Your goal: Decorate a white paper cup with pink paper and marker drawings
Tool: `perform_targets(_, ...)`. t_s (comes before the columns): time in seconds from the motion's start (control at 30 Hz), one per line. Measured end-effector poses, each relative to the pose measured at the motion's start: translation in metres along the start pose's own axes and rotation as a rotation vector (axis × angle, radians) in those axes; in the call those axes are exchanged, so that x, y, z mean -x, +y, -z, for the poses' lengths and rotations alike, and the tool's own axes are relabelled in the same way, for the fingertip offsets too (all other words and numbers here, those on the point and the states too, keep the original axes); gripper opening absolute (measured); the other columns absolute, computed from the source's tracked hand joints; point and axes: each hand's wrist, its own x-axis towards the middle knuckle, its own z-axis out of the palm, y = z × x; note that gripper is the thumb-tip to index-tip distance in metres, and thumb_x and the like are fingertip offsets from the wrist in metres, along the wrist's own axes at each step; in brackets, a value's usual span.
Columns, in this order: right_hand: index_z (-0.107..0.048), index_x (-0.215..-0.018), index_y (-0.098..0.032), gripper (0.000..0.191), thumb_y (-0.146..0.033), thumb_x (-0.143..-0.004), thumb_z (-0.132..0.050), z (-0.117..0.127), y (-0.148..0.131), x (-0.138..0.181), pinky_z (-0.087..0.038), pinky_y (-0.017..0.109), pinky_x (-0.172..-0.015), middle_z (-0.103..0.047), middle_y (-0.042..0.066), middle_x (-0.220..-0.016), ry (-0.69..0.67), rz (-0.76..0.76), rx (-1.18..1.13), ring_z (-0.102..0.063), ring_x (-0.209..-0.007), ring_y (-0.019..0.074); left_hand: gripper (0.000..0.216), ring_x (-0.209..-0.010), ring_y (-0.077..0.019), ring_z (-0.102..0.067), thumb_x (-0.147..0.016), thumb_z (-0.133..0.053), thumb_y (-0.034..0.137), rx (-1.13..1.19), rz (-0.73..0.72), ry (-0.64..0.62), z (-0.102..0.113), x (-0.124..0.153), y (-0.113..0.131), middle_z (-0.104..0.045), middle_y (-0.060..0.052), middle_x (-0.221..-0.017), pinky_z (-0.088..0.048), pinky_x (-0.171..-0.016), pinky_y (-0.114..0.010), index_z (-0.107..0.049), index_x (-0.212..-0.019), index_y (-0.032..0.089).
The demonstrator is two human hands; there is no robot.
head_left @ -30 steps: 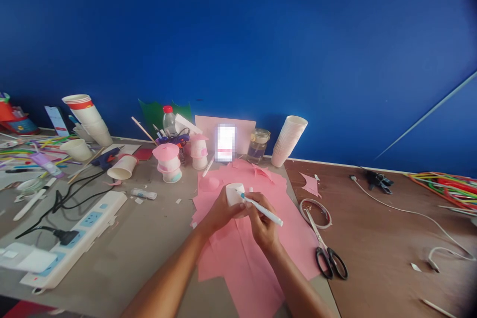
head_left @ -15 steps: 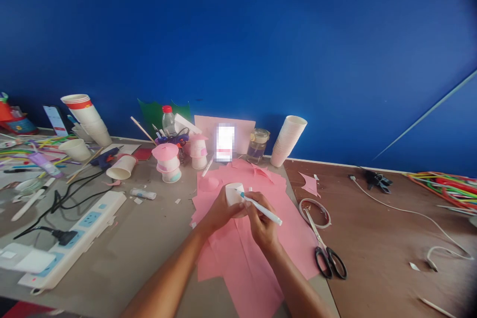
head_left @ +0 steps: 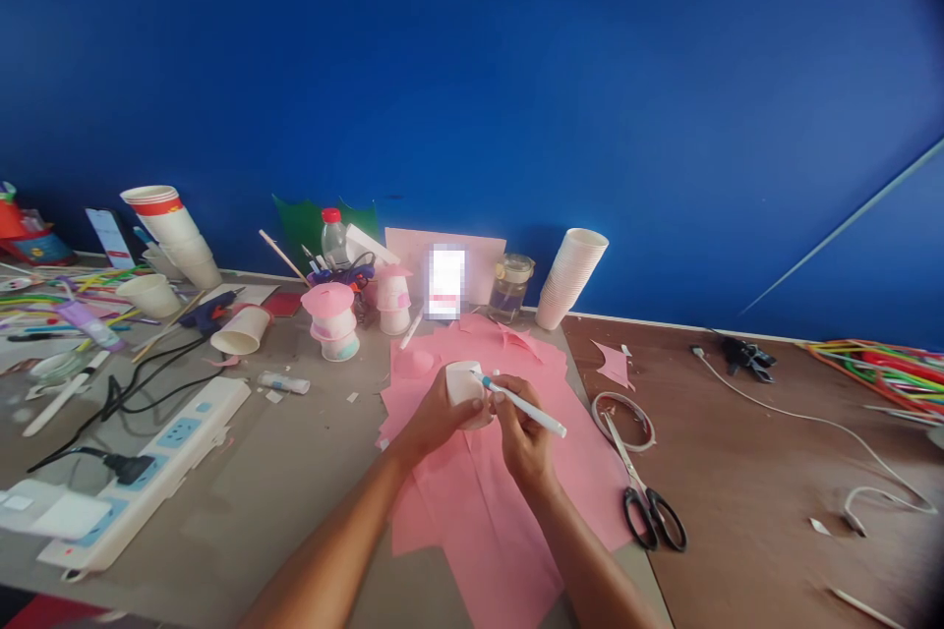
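My left hand (head_left: 441, 416) is wrapped round a white paper cup (head_left: 462, 379), its thumb across the side that faces me. In my right hand (head_left: 525, 437) is a white marker with a blue end (head_left: 529, 411), pinched between thumb and fingers. The marker's tip is at the cup's right upper part; whether it touches I cannot tell. Both hands are above pink paper (head_left: 501, 531) spread on the table. Past them on the left stand two decorated cups with pink paper tops, a nearer one (head_left: 331, 319) and a farther one (head_left: 393, 300).
Scissors (head_left: 643, 491) and a tape roll (head_left: 623, 421) lie to the right. A tall cup stack (head_left: 571, 277), a glass jar (head_left: 510, 287) and a bright, blurred screen (head_left: 446, 281) stand at the back. On the left are a power strip (head_left: 162, 467), black cables and a glue gun (head_left: 210, 311).
My right hand has shifted slightly to the right with the marker, whose tip is a little farther right on the cup. My left hand still holds the cup, which has barely moved.
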Motion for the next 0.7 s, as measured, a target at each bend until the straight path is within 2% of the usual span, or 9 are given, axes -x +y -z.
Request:
perform_targets(0.17,-0.065,-0.091,-0.02,0.016,-0.029,-0.088,-0.052,0.0,0.0009,-0.001,-0.049,0.03,-0.061,-0.065,0.005,-0.082,0.029,-0.055,-0.014,-0.059,-0.071,0.0171,0.049,-0.09,-0.0207,-0.059,-0.073,-0.075,0.045,-0.037,0.008,0.04,-0.0005,0.0028,0.0035,-0.063,-0.007,-0.098,-0.048,-0.076,-0.033,-0.055,-0.107,0.017)
perform_targets(0.37,-0.065,-0.091,-0.019,0.017,-0.032,-0.086,-0.055,-0.0003,0.0038,-0.0013,-0.047,0.027,-0.057,-0.066,0.004,-0.08,0.063,-0.122,-0.067,-0.055,-0.062,0.0141,0.047,-0.087,-0.0212,-0.059,-0.071,-0.075,0.047,-0.023,0.027,0.025,-0.0004,0.0028,0.004,-0.065,-0.007,-0.093,-0.049,-0.076,-0.033,-0.061,-0.103,0.016)
perform_targets(0.7,-0.064,-0.09,-0.019,0.018,-0.034,-0.086,-0.055,-0.0006,0.0014,-0.0033,-0.049,0.029,-0.06,-0.067,0.004,-0.081,0.084,-0.149,-0.072,-0.058,-0.065,0.0154,0.043,-0.09,-0.0218,-0.06,-0.074,-0.073,0.042,-0.018,0.044,0.021,-0.0006,0.0038,0.0051,-0.065,-0.007,-0.097,-0.049,-0.075,-0.032,-0.062,-0.107,0.017)
